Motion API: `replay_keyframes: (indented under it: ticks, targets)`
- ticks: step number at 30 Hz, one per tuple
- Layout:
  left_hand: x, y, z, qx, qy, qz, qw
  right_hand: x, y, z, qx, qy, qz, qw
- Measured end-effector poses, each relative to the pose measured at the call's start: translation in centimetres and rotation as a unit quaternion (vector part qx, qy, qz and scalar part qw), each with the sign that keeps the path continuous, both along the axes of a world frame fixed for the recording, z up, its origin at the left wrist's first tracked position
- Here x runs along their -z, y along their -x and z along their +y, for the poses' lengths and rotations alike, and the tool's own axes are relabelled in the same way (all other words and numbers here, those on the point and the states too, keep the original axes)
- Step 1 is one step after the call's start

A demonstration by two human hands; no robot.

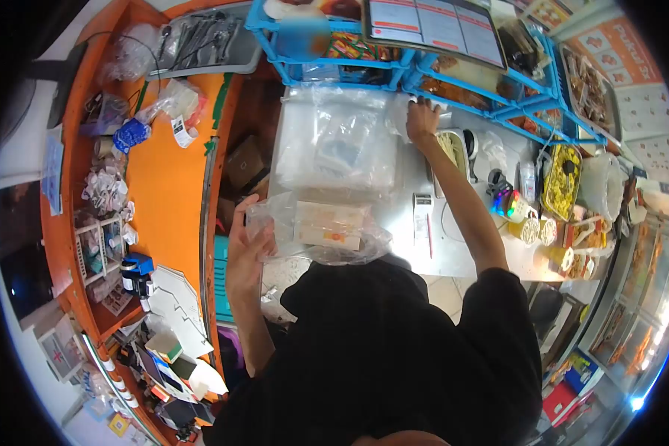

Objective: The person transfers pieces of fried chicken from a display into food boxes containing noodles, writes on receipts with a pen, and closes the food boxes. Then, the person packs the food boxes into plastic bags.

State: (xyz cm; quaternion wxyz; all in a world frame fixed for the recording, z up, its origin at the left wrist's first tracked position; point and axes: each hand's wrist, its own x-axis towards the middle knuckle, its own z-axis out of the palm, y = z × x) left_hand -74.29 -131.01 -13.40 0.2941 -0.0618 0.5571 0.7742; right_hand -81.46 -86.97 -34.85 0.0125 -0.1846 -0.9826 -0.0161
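Note:
My left hand grips the left end of a clear plastic bag, low in front of my body. Inside the bag lies a pale takeaway box with a small orange print. Stretched to the back of the metal table, my right hand has its fingers curled downward just below the blue rack. A whitish, see-through plastic item is right beside those fingers. What the fingertips hold is too small to make out. Between my hands is a large stack of clear plastic bags.
A blue rack with packets and a tablet borders the back. Right of my forearm stand a tray of pale strips, a yellow food tray and cups. An orange counter runs along the left.

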Motion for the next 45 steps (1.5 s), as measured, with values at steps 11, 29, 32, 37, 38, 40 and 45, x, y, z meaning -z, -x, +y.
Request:
replay_keyframes:
  ticks: [11,29,32,37,38,40,45]
  targets:
    - [-0.2,1.4,0.7,-0.007,0.096,0.037,0.995,-14.6,-5.6,2.4,0.109,0.700,0.177,0.683]
    - [4.7,0.6,-0.1,0.069,0.085,0.041,0.993,-9.2,-12.9,-23.8,-0.253,0.588,-0.051,0.767]
    - [4.8,-0.3,-0.3,0.071,0.209,0.091,0.971,-7.7,-14.6,-24.2,-0.199,0.390,0.110,0.892]
    - [2.6,-1.2,-1.1,0.088,0.225,0.089,0.966,-10.7,-14.0,-22.8,0.042,0.590,-0.131,0.795]
    - [2.2,-1.2,-1.1,0.085,0.220,0.087,0.968,-9.9,-14.4,-23.1,0.044,0.678,-0.078,0.730]
    - [2.5,-1.3,-1.2,0.042,0.191,0.100,0.976,-8.8,-15.0,-23.8,0.003,0.751,0.002,0.660]
    - [3.6,-1.3,-0.2,-0.146,0.120,0.100,0.977,-16.9,-15.9,-22.0,-0.098,0.524,-0.138,0.835]
